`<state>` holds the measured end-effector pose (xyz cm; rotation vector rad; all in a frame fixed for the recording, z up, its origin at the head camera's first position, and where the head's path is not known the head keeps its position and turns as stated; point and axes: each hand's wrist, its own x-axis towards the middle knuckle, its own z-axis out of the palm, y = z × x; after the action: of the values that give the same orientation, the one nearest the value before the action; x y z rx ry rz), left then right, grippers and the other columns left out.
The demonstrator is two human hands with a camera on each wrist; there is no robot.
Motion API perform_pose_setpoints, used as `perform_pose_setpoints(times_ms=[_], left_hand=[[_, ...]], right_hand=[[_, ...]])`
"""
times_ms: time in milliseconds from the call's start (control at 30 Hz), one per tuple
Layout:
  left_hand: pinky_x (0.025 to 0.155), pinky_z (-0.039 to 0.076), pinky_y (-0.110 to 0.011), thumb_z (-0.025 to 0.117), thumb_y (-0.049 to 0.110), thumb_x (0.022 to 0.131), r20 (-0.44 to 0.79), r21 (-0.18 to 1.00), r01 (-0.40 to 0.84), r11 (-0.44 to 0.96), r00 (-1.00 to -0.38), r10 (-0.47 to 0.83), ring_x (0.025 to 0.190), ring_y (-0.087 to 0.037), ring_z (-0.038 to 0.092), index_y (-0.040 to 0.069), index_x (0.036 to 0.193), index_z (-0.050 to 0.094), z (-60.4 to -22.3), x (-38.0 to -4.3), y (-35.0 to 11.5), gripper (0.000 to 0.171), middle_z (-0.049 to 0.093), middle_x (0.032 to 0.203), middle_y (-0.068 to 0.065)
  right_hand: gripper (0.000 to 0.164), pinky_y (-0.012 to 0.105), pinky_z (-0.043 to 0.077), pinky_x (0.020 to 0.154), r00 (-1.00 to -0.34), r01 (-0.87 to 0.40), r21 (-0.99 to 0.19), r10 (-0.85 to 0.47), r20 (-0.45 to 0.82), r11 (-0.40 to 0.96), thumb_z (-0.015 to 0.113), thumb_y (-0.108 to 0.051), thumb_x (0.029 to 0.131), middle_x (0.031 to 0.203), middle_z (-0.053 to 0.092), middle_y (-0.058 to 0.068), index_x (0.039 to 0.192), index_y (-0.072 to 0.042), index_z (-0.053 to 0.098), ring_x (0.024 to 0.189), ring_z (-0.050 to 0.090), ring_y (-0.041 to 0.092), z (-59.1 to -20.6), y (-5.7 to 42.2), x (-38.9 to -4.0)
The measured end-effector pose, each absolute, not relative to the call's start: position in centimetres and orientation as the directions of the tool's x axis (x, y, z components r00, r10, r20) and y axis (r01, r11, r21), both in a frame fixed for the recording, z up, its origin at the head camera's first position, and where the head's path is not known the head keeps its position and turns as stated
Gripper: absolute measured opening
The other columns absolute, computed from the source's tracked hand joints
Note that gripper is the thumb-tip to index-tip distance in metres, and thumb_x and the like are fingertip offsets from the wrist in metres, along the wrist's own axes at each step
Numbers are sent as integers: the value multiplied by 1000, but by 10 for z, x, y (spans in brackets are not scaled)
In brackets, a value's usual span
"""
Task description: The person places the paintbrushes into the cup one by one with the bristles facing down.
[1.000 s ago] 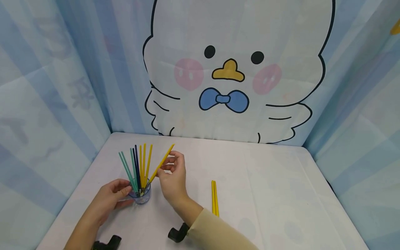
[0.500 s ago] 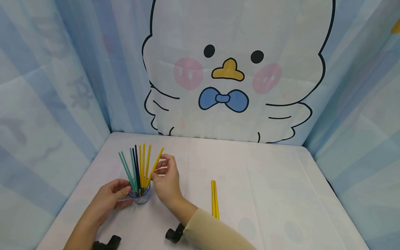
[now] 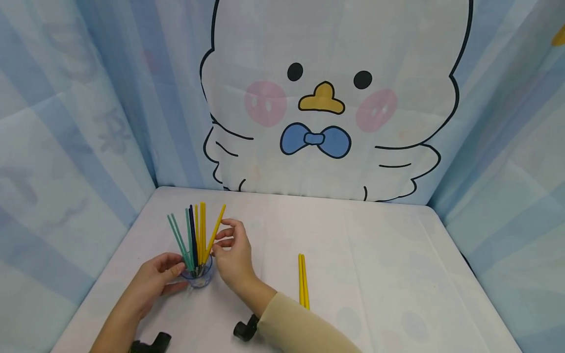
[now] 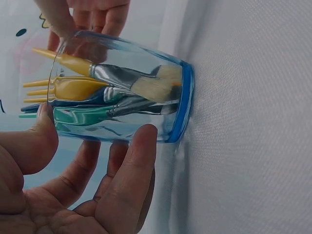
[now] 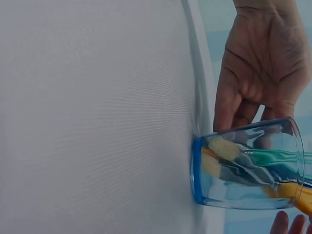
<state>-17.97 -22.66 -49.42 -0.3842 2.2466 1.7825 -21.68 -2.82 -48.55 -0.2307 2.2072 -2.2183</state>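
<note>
A clear cup with a blue base point(image 4: 186, 105) stands on the table, holding several paintbrushes bristles-down, with teal point(image 3: 178, 238), dark blue point(image 3: 192, 235) and yellow point(image 3: 202, 225) handles. My left hand point(image 3: 158, 274) holds the cup from its left side, its thumb near the rim in the left wrist view. On the cup's right, my right hand point(image 3: 236, 255) pinches the handle of a yellow paintbrush point(image 3: 216, 230) that leans to the right. That brush's bristle end is inside the cup. The right fingertips are partly hidden behind the cup in the left wrist view.
Two yellow sticks point(image 3: 303, 279), like brush handles, lie side by side right of the right forearm; the sleeve hides their near ends. Black wrist devices point(image 3: 245, 328) sit at both wrists. Printed curtains point(image 3: 66, 147) hang around the white table point(image 3: 397, 274).
The yellow paintbrush in my right hand has swung leftward and stands steeper in the cup. My right hand moved slightly left with it. The left hand has kept its hold on the cup.
</note>
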Motion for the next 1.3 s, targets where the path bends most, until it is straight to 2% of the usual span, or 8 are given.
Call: perform_pose_setpoints(times_ms=[167,367,700,1000,1200,1300], left_hand=[[90,70,-38,60,14,111,-356,906,-360,224,-933,-58,108,-19,67,-10,143,51,-494,-180,-225,41,63,126,-19],[90,70,-38,59,13,111,-361,903,-365,227,-931,-62,107,-18,67,-10,144,51,-495,-180,-225,40,63,127,-19],[90,70,-38,60,14,111,-366,905,-368,216,-929,-50,106,-18,66,-10,144,50,-496,-180,-227,42,64,125,-17],[90,70,-38,60,14,111,-368,903,-371,217,-928,-52,107,-18,67,-9,144,51,-495,-180,-227,41,64,127,-19],[90,70,-38,60,15,111,-371,899,-374,226,-927,-57,108,-19,67,-9,144,51,-494,-181,-226,41,64,129,-20],[89,70,-37,60,16,111,-375,896,-379,231,-925,-63,112,-22,66,-8,144,51,-495,-182,-226,41,63,131,-21]], right_hand=[[61,23,68,77,-994,-75,-997,-80,75,-2,66,13,95,109,63,4,139,-29,58,87,63,12,-491,-25,-217],[57,30,71,77,-997,-46,-999,-68,47,-16,67,12,96,110,64,7,139,-25,58,85,64,15,-495,-16,-217],[56,32,71,75,-996,8,-998,-92,-2,-55,65,12,95,112,63,12,142,-18,56,92,70,35,-492,10,-217],[57,35,71,73,-994,69,-997,-91,-66,-30,64,12,93,113,65,14,142,-16,56,88,70,27,-492,38,-215],[58,36,72,74,-990,90,-996,-102,-92,25,65,8,94,118,65,20,145,-17,54,91,72,33,-494,61,-211],[60,38,72,72,-990,95,-994,-101,-100,48,67,8,93,120,66,22,147,-14,54,87,72,30,-494,72,-209]])
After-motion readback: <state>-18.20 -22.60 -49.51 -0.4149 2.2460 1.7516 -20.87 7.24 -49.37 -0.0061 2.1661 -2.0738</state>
